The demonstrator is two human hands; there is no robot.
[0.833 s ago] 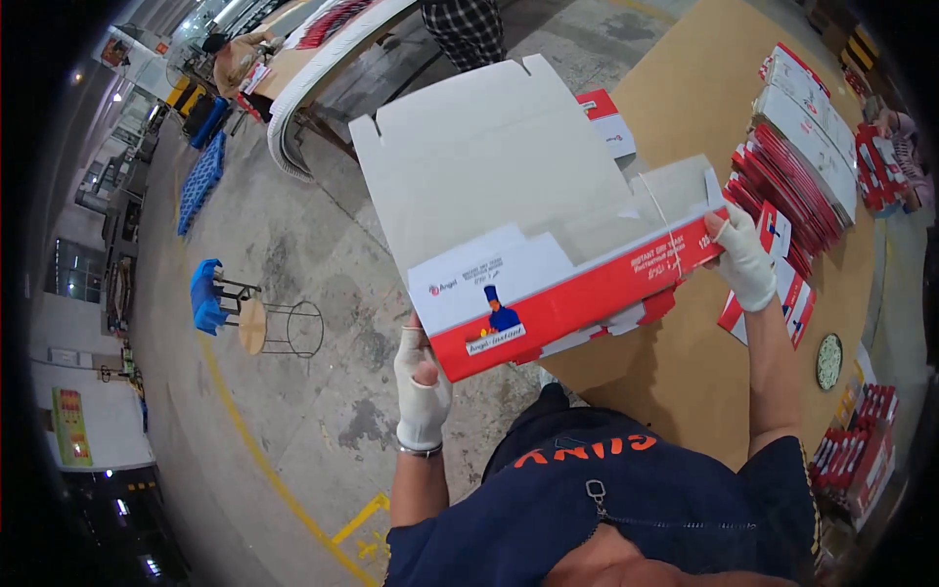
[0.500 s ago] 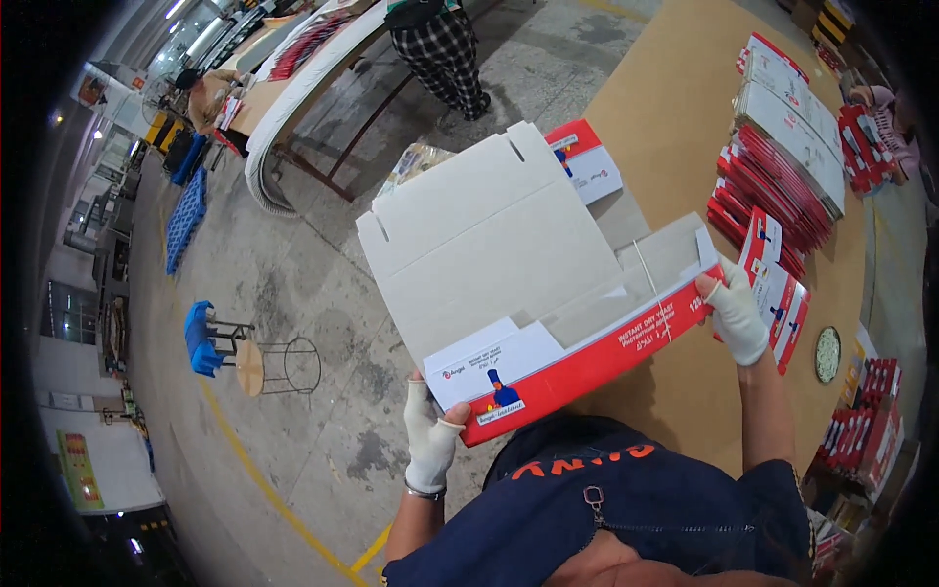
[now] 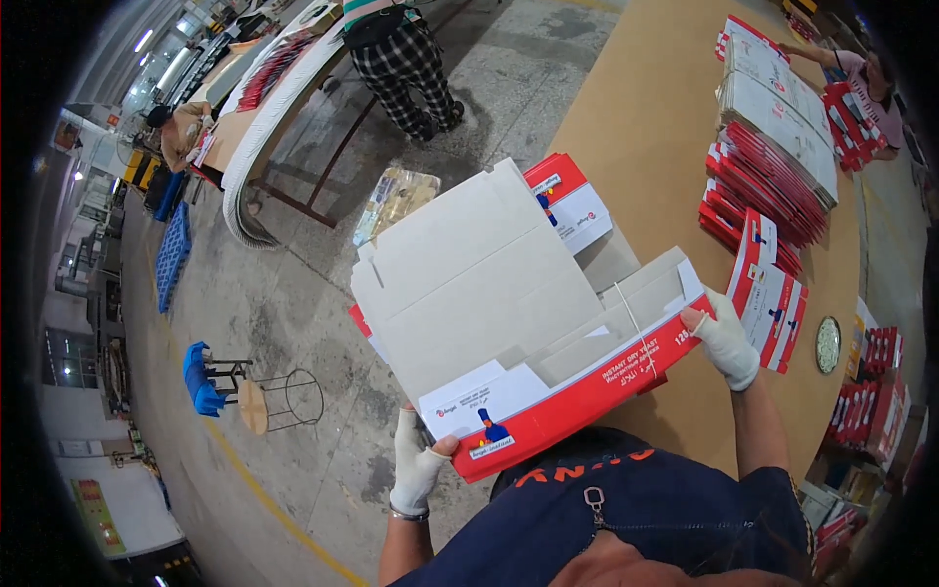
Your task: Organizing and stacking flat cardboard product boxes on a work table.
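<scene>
Held out in front of my body is a flattened, partly folded cardboard carton [image 3: 474, 264], plain grey inside, with a red and white printed strip along its near edge. A thin white string runs across its right part. My left hand [image 3: 419, 468], in a white fingerless glove, grips the near left corner with the thumb on top. My right hand [image 3: 726, 342], gloved alike, pinches the right end; its fingers underneath are hidden. Under the far side, another red and white carton piece [image 3: 577, 201] sticks out, and more red shows below the left edge.
On the brown worktable [image 3: 626, 117] stands a stack of flattened cartons [image 3: 768, 166], with loose ones [image 3: 768, 293] nearer me and a small green-filled dish [image 3: 827, 344]. A round stool [image 3: 253, 407] stands left. One person [image 3: 401, 73] stands ahead; another [image 3: 866, 88] is at the far right.
The carton has dropped slightly toward me and tilted, exposing more of the piece beneath. Both hands keep their hold. The surroundings have shifted in view, and the person at right shows a reaching arm.
</scene>
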